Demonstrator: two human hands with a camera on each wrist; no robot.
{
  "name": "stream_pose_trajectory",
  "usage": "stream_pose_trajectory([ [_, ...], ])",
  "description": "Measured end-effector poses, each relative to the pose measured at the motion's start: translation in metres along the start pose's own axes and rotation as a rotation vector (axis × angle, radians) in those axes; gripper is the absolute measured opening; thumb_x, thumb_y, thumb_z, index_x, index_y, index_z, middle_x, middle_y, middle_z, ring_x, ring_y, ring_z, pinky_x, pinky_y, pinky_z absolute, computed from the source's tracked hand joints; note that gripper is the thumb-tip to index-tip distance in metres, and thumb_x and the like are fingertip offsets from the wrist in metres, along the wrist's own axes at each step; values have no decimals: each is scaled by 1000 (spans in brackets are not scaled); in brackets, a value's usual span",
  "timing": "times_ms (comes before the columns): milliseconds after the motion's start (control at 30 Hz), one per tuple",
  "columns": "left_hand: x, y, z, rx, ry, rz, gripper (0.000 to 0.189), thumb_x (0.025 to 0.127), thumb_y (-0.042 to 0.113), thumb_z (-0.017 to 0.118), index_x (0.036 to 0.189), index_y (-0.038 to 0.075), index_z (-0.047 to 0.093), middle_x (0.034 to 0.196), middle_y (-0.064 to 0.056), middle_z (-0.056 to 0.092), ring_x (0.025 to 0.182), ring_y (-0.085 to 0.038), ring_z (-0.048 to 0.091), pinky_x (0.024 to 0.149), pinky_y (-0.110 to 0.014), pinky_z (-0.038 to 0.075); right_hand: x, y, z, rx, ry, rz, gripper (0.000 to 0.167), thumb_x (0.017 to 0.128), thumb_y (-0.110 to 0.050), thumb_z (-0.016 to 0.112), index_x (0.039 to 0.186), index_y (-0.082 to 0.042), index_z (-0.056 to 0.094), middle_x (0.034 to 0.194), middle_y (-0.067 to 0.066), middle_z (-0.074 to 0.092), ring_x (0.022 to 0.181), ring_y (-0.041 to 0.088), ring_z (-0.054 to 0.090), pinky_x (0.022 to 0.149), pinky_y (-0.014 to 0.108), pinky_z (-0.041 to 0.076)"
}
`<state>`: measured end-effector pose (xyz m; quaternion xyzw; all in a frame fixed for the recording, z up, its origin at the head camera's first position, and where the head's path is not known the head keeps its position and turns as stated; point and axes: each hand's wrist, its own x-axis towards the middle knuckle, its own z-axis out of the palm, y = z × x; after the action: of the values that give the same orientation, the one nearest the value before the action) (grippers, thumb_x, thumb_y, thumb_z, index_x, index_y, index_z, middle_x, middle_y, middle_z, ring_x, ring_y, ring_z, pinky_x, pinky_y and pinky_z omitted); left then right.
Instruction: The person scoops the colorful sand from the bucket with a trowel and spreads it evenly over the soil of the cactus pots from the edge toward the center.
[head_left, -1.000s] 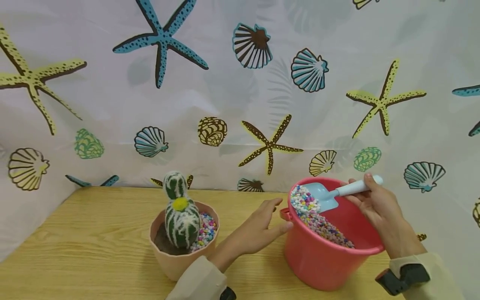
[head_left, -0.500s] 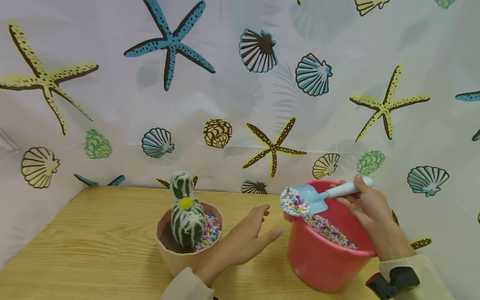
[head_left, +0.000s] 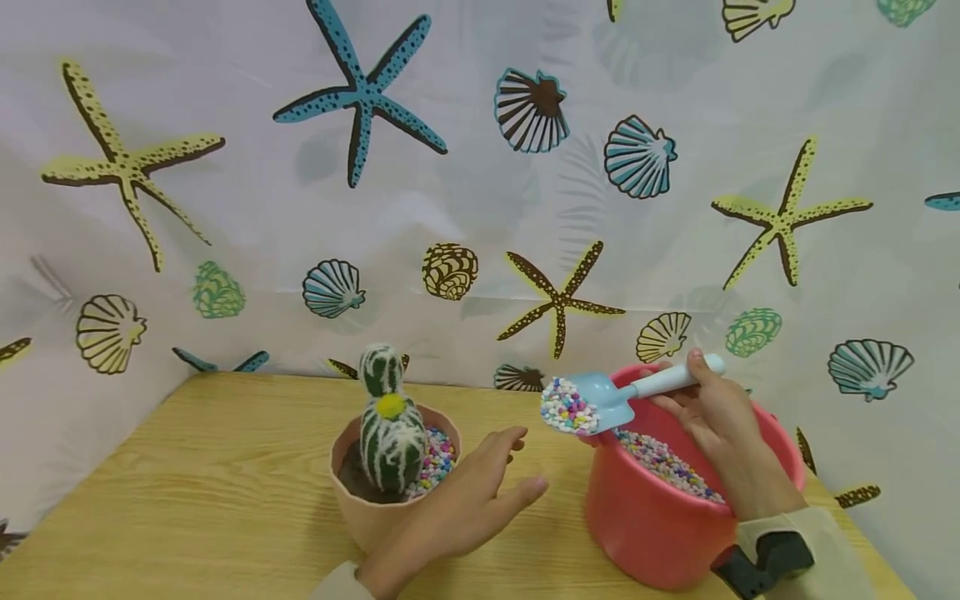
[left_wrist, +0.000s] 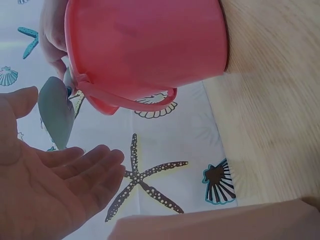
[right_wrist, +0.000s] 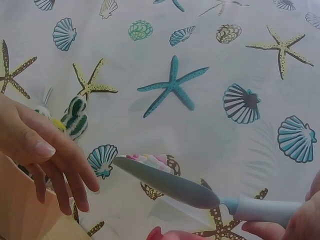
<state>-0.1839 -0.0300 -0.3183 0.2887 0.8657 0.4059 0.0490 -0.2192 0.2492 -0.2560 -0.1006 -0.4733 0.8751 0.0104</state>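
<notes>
My right hand [head_left: 716, 421] grips the white handle of a light blue trowel [head_left: 603, 400]. Colourful pebbles [head_left: 572, 408] are heaped on its blade, which reaches past the left rim of a red bucket [head_left: 660, 525]. More pebbles [head_left: 663, 462] lie inside the bucket. My left hand [head_left: 468, 500] hovers with fingers extended and nothing in it, between the bucket and a peach flower pot [head_left: 375, 521]. A toy cactus [head_left: 392, 442] with a yellow flower stands in the pot, pebbles on its right side and a brown surface on its left. In the left wrist view, the trowel blade [left_wrist: 57, 112] is near my left fingertips.
Pot and bucket stand on a wooden table [head_left: 225, 467]. A white cloth [head_left: 465, 192] printed with starfish and shells hangs behind it. The bucket's red handle [left_wrist: 132, 102] hangs down along its side.
The loaded trowel has risen from inside the bucket and moved left past its rim in my right hand. My left hand has drawn slightly back towards the pot. The head view has shifted a little.
</notes>
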Motion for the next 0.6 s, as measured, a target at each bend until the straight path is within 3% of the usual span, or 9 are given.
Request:
stream_pose_trajectory([
  [67,-4,-1,-1,-4,2,-4,72,97,55,41,147,5,28,141,-17,43,128,-32,46,101,-51,42,-1,1,3,2,-14,10,31,96,-33,46,120,-17,38,97,4,60,88,17,68,95,37,42],
  [233,-14,-4,-4,-15,7,-20,71,97,55,42,146,5,30,140,-16,43,128,-31,46,100,-52,42,-3,5,13,0,-28,16,28,97,-33,43,118,-16,37,108,7,53,89,17,66,95,36,42],
  [467,-29,-5,-9,-10,0,-50,69,96,57,41,145,8,33,141,-12,43,129,-28,44,101,-52,41,-7,13,25,12,-43,19,27,97,-31,46,117,-14,39,94,7,62,87,21,69,98,42,39],
  [600,-36,-7,-10,-26,4,-41,67,97,56,41,144,9,34,141,-10,43,129,-29,44,100,-53,41,-8,19,31,-4,-21,17,24,98,-29,45,119,-18,41,109,5,57,85,20,69,101,43,37],
])
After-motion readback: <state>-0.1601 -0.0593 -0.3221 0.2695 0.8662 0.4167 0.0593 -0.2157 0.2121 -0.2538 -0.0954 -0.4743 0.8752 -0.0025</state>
